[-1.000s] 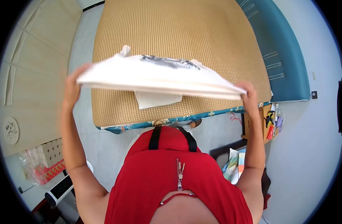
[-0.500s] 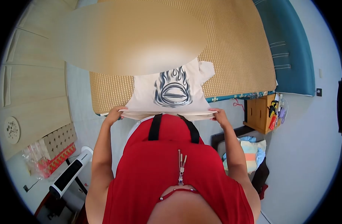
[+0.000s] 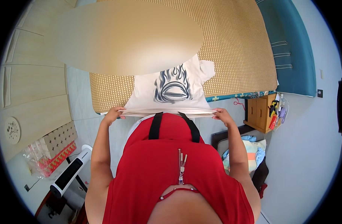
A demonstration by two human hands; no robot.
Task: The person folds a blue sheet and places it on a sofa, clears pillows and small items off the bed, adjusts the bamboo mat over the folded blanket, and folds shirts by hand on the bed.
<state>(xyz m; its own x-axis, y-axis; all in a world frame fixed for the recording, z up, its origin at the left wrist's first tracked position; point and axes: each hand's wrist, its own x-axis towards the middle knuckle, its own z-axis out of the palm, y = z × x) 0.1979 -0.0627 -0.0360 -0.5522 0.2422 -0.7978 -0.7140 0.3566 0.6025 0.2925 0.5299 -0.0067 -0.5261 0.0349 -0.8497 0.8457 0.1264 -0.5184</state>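
A cream T-shirt [image 3: 145, 93] with a dark flame-and-ball print lies on the woven mat of the bed, its hem drawn over the near edge towards my body. At the hem's left corner, my left hand [image 3: 114, 114] pinches the cloth with closed fingers. The right corner is gripped by my right hand [image 3: 221, 115] in the same way. Between both hands the hem stretches nearly straight. One short sleeve spreads out on the right; a blurred oval hides the upper left of the shirt.
The mat-covered bed [image 3: 238, 44] has a teal headboard [image 3: 296, 56] on the right. Beside it stands a wooden bedside cabinet [image 3: 257, 112]. A bin of folded cloth [image 3: 249, 151] sits at lower right. Left are pale cupboards [image 3: 36, 86] and a white tower fan [image 3: 72, 171].
The hem has been folded or drawn slightly, and small lettering below the print no longer shows. Both hands keep their grip at nearly the same places.
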